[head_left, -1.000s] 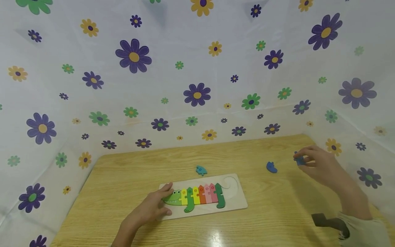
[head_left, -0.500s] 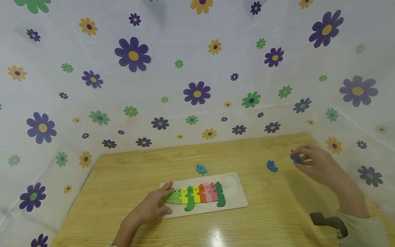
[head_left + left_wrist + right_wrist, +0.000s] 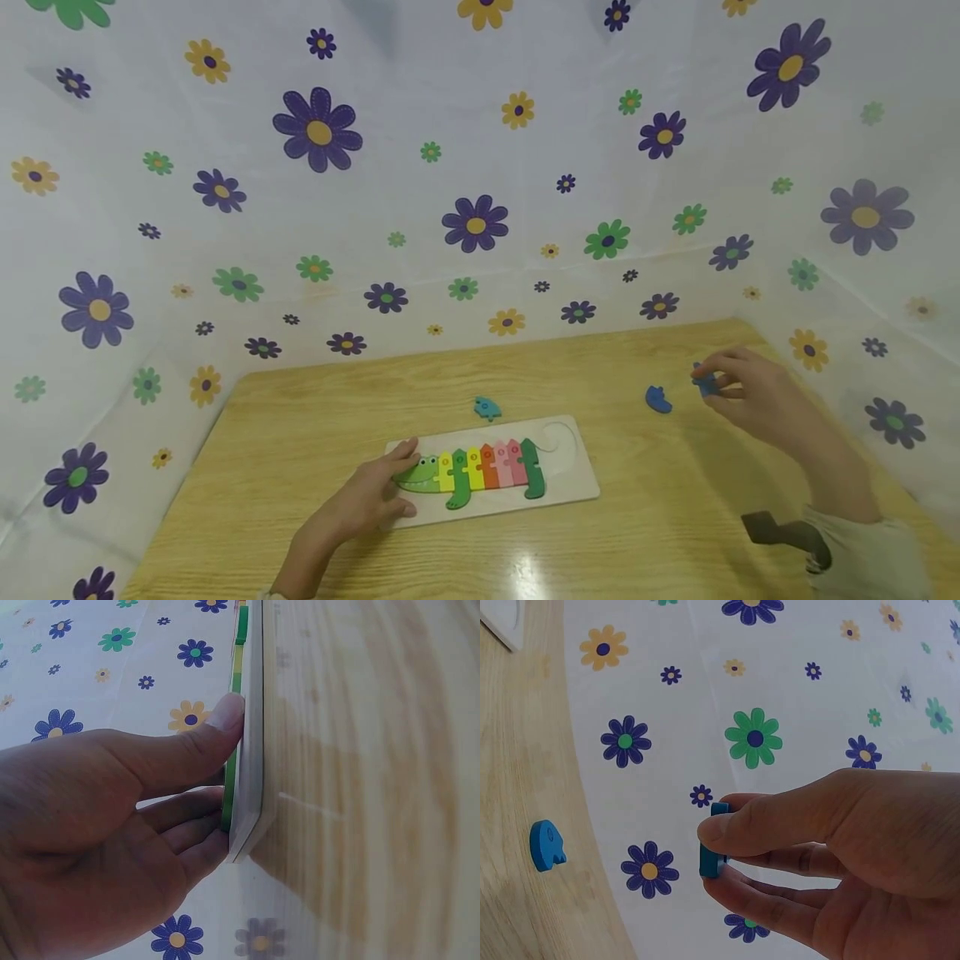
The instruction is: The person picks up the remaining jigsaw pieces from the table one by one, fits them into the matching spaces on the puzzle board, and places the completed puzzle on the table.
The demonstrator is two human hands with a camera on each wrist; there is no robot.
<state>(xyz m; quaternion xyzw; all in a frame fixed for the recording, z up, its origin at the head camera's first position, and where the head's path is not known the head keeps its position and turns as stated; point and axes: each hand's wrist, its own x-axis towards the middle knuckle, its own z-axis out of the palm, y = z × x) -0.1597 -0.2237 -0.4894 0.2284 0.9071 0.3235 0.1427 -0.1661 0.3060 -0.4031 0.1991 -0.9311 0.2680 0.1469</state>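
A wooden crocodile puzzle board (image 3: 577,482) lies on the table, its green head and striped body pieces in place and the curled tail outline bare. My left hand (image 3: 365,497) rests on its left end, thumb and fingers touching the head (image 3: 231,772). In the air at right, my right hand (image 3: 761,400) pinches a blue puzzle piece (image 3: 711,851) between thumb and fingers. Just left of that hand lies a darker blue curved piece (image 3: 657,399), also visible as a blue piece (image 3: 547,845) in the right wrist view. A light-blue piece (image 3: 487,407) sits behind the board.
The wood-grain table (image 3: 315,408) is bordered by a white flower-print cloth (image 3: 405,192) at the back and both sides. A dark strap-like item (image 3: 783,533) hangs at the right sleeve (image 3: 870,550).
My right hand has drifted slightly left with the blue puzzle piece, closer to the curved piece. My left hand stays on the board, and the head view has shifted a little.
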